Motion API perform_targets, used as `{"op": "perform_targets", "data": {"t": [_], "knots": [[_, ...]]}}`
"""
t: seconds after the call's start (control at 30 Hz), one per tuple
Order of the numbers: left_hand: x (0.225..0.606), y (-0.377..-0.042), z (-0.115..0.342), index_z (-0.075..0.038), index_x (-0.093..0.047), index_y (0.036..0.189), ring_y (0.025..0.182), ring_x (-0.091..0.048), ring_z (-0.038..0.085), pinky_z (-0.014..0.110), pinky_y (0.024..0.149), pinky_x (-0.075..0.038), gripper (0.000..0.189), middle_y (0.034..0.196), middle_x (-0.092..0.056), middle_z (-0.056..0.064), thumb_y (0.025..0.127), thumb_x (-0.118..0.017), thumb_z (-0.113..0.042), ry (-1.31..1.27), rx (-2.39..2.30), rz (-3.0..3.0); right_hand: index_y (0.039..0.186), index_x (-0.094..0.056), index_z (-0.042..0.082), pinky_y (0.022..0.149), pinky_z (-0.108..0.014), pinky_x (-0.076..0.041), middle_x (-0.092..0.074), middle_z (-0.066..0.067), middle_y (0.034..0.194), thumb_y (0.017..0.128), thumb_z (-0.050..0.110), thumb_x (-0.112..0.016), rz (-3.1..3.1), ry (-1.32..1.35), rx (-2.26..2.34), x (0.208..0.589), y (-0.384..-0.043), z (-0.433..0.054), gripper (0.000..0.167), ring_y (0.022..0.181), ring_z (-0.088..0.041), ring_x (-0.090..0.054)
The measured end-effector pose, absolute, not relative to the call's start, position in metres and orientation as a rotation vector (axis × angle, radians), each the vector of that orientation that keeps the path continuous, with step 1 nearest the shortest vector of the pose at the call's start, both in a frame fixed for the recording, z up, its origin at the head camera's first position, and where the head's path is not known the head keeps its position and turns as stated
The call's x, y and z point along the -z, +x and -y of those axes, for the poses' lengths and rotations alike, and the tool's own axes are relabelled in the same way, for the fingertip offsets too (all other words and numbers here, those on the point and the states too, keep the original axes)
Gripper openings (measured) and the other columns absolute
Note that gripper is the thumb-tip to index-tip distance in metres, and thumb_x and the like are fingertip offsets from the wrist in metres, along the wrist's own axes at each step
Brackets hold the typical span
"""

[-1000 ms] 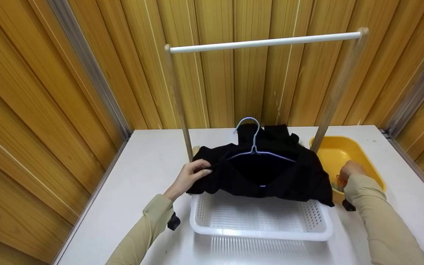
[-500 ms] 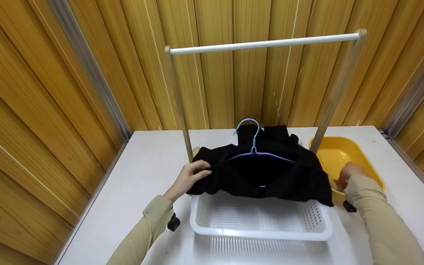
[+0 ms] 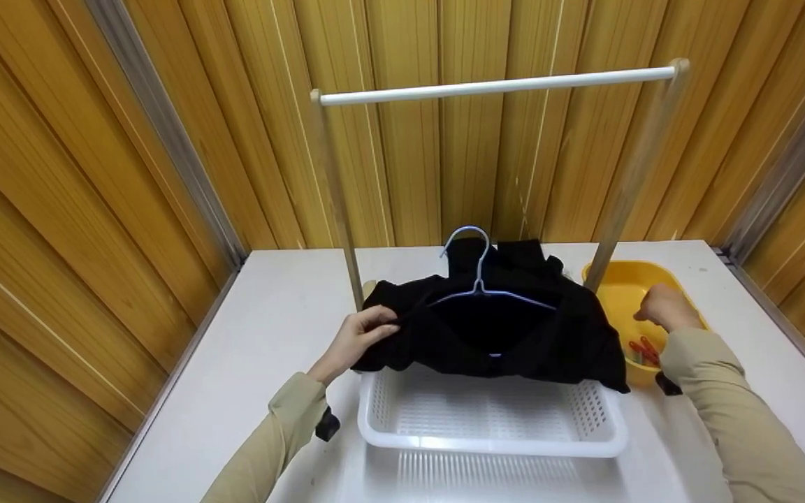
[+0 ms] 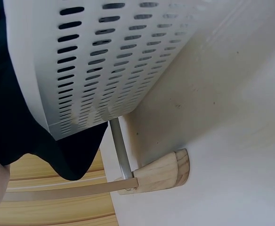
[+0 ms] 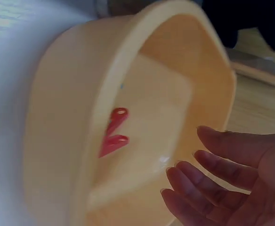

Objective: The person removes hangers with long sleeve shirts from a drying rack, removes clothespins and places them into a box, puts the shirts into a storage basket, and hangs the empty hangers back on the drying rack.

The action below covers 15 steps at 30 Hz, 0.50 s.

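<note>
A black garment (image 3: 514, 349) on a light-blue wire hanger (image 3: 481, 272) lies over the back of a white perforated basket (image 3: 493, 443). At the garment's left shoulder, my left hand (image 3: 360, 335) pinches the cloth between thumb and fingers. My right hand (image 3: 668, 307) is above the yellow basin (image 3: 619, 279). The right wrist view shows that hand with loosely bent, spread fingers (image 5: 213, 165) and nothing between them. Beneath it, apart from the fingers, a red clothespin (image 3: 646, 349) rests on the basin's floor. Other small pieces beside the clothespin are too small to tell.
A rack with a white top bar (image 3: 500, 87) and wooden posts (image 3: 633, 188) stands behind the basket. Its wooden foot (image 4: 161, 172) sits on the white table (image 3: 270, 307). Wood-panelled walls (image 3: 402, 161) enclose the back and sides.
My right hand has risen from the red clothespin and moved back over the basin, uncovering the clothespin. The left hand keeps its hold on the garment.
</note>
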<state>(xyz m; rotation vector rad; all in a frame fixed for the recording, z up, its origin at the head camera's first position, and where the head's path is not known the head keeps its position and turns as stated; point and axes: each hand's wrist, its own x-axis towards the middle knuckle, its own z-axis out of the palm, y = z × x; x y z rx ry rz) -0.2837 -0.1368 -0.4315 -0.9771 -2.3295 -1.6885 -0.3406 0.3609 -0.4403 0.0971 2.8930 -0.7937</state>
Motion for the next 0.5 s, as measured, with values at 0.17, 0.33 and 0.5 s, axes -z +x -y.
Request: {"op": "perform_targets", "data": {"t": [0.17,0.33,0.5], "knots": [[0.431,-0.284,0.137,0.010,-0.058,0.093,0.080,-0.054,0.018,0.027,0.073,-0.042,0.010,0.087,-0.062,0.016,0.085,-0.058,0.004,-0.981,1.673,2.332,0.100,-0.051,-0.019,0.066,-0.045,-0.046,-0.053,-0.033,0.096,0.079,0.008,-0.065,-2.919,0.017,0.804,0.430,-0.339,-0.347,0.036,0.082,-0.041,-0.053],[0.431,-0.284,0.137,0.010,-0.058,0.093,0.079,-0.054,0.019,0.026,0.073,-0.042,0.009,0.087,-0.062,0.018,0.085,-0.058,0.005,-0.990,1.676,2.332,0.106,-0.051,-0.017,0.063,-0.041,-0.046,-0.052,-0.034,0.100,0.083,0.010,-0.063,-2.924,-0.029,0.864,0.422,-0.334,-0.334,0.037,0.077,-0.035,-0.055],[0.431,-0.283,0.137,0.009,-0.058,0.094,0.078,-0.054,0.020,0.026,0.071,-0.042,0.009,0.086,-0.061,0.018,0.085,-0.058,0.004,-0.980,1.701,2.336,0.103,-0.056,-0.013,0.060,-0.040,-0.045,-0.057,-0.030,0.096,0.086,0.009,-0.061,-3.051,-0.150,0.927,0.414,-0.326,-0.316,0.029,0.075,-0.034,-0.056]]}}
